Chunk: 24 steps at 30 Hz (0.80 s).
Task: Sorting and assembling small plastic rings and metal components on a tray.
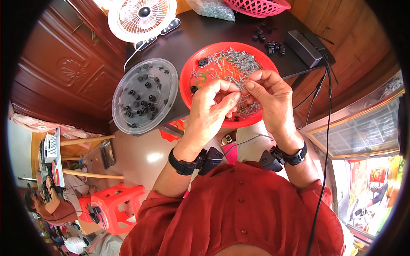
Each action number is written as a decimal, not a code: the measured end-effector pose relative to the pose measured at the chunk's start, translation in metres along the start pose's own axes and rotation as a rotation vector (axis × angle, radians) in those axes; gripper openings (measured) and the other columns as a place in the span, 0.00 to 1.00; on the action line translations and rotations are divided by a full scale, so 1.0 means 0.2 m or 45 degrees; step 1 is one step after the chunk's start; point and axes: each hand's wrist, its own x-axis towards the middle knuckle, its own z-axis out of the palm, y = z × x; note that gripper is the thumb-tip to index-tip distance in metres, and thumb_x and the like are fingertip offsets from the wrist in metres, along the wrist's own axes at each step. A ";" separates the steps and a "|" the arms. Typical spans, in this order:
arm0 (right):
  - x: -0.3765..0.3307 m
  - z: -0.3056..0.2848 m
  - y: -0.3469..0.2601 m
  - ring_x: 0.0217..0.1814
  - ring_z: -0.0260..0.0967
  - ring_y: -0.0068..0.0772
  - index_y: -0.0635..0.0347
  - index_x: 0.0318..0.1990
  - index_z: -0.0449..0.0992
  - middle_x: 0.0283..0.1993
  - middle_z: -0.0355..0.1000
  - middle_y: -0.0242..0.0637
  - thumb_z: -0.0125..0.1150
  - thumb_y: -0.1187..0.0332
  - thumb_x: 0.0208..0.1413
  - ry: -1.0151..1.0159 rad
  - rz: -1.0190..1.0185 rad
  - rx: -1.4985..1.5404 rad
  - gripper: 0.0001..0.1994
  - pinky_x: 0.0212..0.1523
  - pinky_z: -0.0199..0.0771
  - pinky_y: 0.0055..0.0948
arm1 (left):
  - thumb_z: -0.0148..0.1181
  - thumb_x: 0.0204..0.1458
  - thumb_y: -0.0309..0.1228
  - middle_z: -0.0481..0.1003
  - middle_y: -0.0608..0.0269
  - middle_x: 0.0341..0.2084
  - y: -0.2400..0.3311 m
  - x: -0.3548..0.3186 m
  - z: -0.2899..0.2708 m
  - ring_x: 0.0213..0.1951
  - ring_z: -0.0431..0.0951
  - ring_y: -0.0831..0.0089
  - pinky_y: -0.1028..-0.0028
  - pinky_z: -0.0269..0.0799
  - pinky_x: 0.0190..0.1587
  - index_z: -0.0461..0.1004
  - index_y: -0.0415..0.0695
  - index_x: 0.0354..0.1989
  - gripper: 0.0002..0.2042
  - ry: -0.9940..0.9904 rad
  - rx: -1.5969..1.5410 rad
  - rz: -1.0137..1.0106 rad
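Over a round red tray (186, 81), my left hand (207, 109) and my right hand (275, 98) meet with thumbs and fingers pinched. Whatever lies between the fingertips is too small to make out. Many thin silver screws or pins (245, 60) are piled toward the tray's far right side, with others scattered over its patterned bottom. A black part (202, 62) sits at its far left edge. To the left of the tray is a clear round plastic dish (118, 96), holding several small black round parts (148, 85).
A white fan (144, 12) stands at the table's far left, near a clear bag (215, 10) and a pink basket (260, 12). Loose black parts (275, 48) lie beside a dark box (303, 49). A black cable (329, 111) hangs at right. Another person (53, 207) is near a red stool (117, 200).
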 end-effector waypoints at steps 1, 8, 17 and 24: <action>0.00 -0.01 0.00 0.29 0.69 0.16 0.64 0.36 0.70 0.29 0.72 0.30 0.58 0.77 0.52 0.012 0.004 0.053 0.05 0.26 0.70 0.16 | 0.55 0.51 0.22 0.71 0.66 0.20 0.00 0.00 0.00 0.21 0.69 0.84 0.83 0.66 0.23 0.70 0.36 0.32 0.03 0.002 0.001 -0.001; -0.02 0.01 -0.04 0.33 0.72 0.22 0.65 0.37 0.68 0.32 0.70 0.34 0.53 0.78 0.54 0.088 -0.087 0.167 0.04 0.30 0.75 0.19 | 0.56 0.52 0.25 0.73 0.66 0.23 -0.04 0.01 -0.01 0.24 0.72 0.82 0.83 0.68 0.26 0.71 0.38 0.34 0.04 0.053 -0.166 0.049; -0.08 -0.02 -0.07 0.35 0.72 0.23 0.66 0.38 0.69 0.34 0.72 0.36 0.54 0.81 0.52 -0.068 -0.036 0.040 0.06 0.35 0.74 0.20 | 0.52 0.54 0.24 0.74 0.59 0.36 -0.04 -0.02 -0.07 0.36 0.75 0.75 0.78 0.73 0.39 0.72 0.36 0.43 0.09 0.052 -0.662 -0.092; -0.13 0.03 -0.07 0.36 0.72 0.22 0.66 0.38 0.71 0.35 0.73 0.36 0.55 0.83 0.51 -0.061 -0.022 0.036 0.07 0.36 0.74 0.18 | 0.50 0.54 0.20 0.74 0.54 0.38 -0.03 -0.05 -0.08 0.37 0.76 0.73 0.78 0.74 0.40 0.70 0.34 0.46 0.11 0.050 -0.510 -0.039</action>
